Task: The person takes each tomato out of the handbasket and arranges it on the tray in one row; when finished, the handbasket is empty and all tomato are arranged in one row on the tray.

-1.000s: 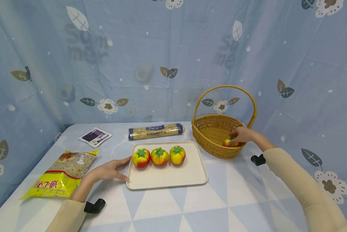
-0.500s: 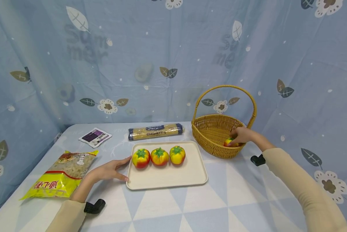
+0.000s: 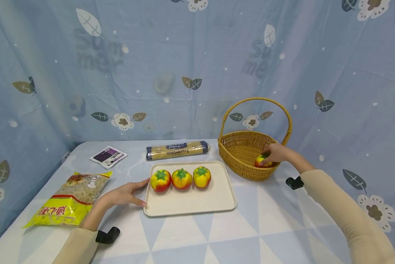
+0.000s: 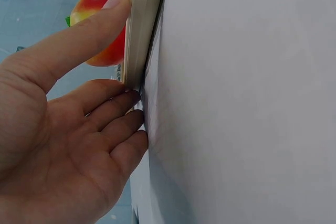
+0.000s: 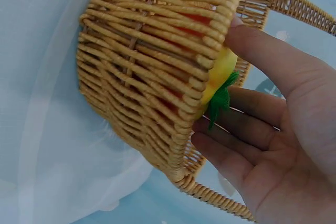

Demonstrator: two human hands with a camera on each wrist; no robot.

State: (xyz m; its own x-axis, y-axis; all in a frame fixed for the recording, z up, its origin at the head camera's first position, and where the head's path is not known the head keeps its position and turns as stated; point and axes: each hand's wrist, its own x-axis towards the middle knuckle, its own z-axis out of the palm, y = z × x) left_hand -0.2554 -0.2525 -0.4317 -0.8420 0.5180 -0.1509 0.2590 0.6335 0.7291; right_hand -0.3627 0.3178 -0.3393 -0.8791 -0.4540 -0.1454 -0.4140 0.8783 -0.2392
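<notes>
In the head view my left hand point(image 3: 123, 194) touches the left edge of a cream tray point(image 3: 191, 202), its thumb and fingers spread along the rim. The left wrist view shows the thumb over the rim and the other fingers loosely bent against the tray's side. Three red-yellow toy tomatoes with green leaves, the middle one point(image 3: 181, 179) among them, stand in a row on the tray. My right hand point(image 3: 276, 154) reaches inside a wicker basket point(image 3: 237, 161) and holds another toy tomato point(image 5: 220, 72) by its top; the basket wall partly hides its lower part.
A spaghetti pack point(image 3: 177, 150) lies behind the tray. To the left are a yellow pasta bag point(image 3: 70, 200), beside the left forearm, and a small purple-white packet point(image 3: 108, 157). The basket's tall handle point(image 3: 257, 98) arches over its opening. A patterned curtain point(image 3: 184, 73) hangs behind the table.
Both hands keep nearly the same places. The tomato under the right hand has shifted slightly and shows a little more of its red and yellow side.
</notes>
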